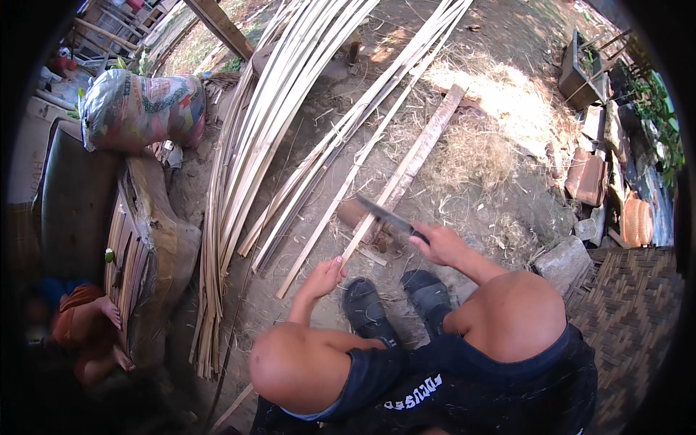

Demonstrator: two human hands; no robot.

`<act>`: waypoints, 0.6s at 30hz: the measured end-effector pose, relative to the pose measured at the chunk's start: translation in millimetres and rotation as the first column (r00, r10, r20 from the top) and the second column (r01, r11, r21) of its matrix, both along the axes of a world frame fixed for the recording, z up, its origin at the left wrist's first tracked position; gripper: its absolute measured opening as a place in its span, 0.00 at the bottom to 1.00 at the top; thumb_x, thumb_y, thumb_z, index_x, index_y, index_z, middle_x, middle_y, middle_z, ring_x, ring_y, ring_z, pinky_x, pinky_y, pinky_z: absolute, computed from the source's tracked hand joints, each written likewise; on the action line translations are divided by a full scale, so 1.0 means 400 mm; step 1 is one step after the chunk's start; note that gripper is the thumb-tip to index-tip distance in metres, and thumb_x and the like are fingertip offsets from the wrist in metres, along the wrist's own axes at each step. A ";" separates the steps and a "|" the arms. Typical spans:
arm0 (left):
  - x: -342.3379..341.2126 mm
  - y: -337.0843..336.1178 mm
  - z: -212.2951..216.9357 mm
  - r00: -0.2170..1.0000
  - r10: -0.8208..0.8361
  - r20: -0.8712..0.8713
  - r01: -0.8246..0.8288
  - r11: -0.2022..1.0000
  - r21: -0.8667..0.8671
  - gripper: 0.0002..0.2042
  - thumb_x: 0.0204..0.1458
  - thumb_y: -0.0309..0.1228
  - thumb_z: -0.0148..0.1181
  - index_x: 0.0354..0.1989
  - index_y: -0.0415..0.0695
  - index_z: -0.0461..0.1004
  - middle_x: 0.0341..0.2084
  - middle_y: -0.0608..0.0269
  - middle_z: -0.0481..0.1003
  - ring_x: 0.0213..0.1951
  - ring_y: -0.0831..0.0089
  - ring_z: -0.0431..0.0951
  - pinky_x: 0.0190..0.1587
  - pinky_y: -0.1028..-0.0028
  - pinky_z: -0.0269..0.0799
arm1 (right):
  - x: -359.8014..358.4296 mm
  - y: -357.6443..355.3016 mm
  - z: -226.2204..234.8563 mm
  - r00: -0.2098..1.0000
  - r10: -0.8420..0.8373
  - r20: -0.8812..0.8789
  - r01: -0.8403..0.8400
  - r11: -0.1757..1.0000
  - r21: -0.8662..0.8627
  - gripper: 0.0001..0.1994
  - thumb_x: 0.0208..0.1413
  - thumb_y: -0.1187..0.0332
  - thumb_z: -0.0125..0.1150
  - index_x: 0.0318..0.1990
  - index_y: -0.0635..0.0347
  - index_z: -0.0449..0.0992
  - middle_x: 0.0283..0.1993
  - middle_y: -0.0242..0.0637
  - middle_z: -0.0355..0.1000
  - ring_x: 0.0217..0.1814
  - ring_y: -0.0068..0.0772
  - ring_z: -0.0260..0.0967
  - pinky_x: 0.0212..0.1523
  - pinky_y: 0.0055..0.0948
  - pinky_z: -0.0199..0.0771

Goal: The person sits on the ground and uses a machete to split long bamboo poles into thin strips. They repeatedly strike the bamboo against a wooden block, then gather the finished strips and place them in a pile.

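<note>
My left hand (326, 277) is closed around the near end of a thin, pale strip (357, 239) that looks like bamboo. From there the strip runs up and to the right along a narrow wooden board (444, 116). In my right hand (441, 245) is the dark handle of a knife (391, 217). Its long blade points left and lies across the strip, over or touching it; which of these I cannot tell. Under the blade, a short brown log (350, 212) lies on the ground beneath the board. My feet, in dark sandals (368, 308), rest just below the hands.
Long pale strips (254, 138) lie in a large bundle to the left, with a thinner bunch (348, 123) beside it. Curled shavings (478, 156) cover ground at right. A stuffed sack (145, 109) stands upper left; another person's feet (110, 312) show lower left. A woven mat (631, 319) lies right.
</note>
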State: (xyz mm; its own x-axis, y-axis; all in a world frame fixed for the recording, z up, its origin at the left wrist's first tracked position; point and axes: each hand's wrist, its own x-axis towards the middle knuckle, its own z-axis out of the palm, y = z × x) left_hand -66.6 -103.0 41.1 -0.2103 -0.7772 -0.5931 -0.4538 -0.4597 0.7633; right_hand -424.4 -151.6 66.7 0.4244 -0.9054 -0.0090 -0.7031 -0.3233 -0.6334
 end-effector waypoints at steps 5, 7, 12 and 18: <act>0.132 0.120 -0.012 0.993 0.102 -0.060 -0.087 0.974 0.208 0.25 0.70 0.47 0.41 0.27 0.41 0.72 0.14 0.73 0.63 0.17 0.82 0.60 0.21 0.76 0.57 | -0.029 -0.047 -0.045 0.988 -0.151 -0.024 0.153 0.984 0.087 0.20 0.65 0.54 0.54 0.57 0.55 0.72 0.37 0.54 0.76 0.35 0.63 0.76 0.40 0.51 0.78; 0.109 0.113 0.019 0.991 0.125 -0.050 -0.109 0.964 0.242 0.25 0.70 0.48 0.40 0.28 0.42 0.72 0.13 0.74 0.62 0.16 0.83 0.59 0.20 0.78 0.55 | -0.069 -0.086 -0.065 0.963 -0.267 -0.037 0.269 0.941 0.205 0.20 0.65 0.53 0.55 0.58 0.53 0.72 0.34 0.52 0.76 0.34 0.62 0.76 0.40 0.51 0.78; 0.161 0.149 0.062 0.983 0.155 -0.099 -0.105 0.915 0.389 0.24 0.70 0.48 0.40 0.30 0.42 0.71 0.13 0.76 0.59 0.14 0.85 0.55 0.17 0.79 0.50 | -0.067 -0.047 -0.082 0.988 -0.147 -0.054 0.148 0.989 0.018 0.20 0.63 0.53 0.56 0.53 0.57 0.75 0.31 0.58 0.76 0.36 0.62 0.75 0.38 0.52 0.76; 0.183 0.167 0.041 0.992 0.123 -0.027 -0.109 0.942 0.317 0.24 0.70 0.47 0.41 0.30 0.41 0.73 0.13 0.72 0.63 0.15 0.81 0.61 0.19 0.76 0.57 | -0.017 -0.044 -0.024 0.992 -0.128 0.014 0.125 0.985 0.115 0.18 0.65 0.53 0.54 0.52 0.57 0.74 0.29 0.56 0.75 0.35 0.62 0.75 0.39 0.53 0.75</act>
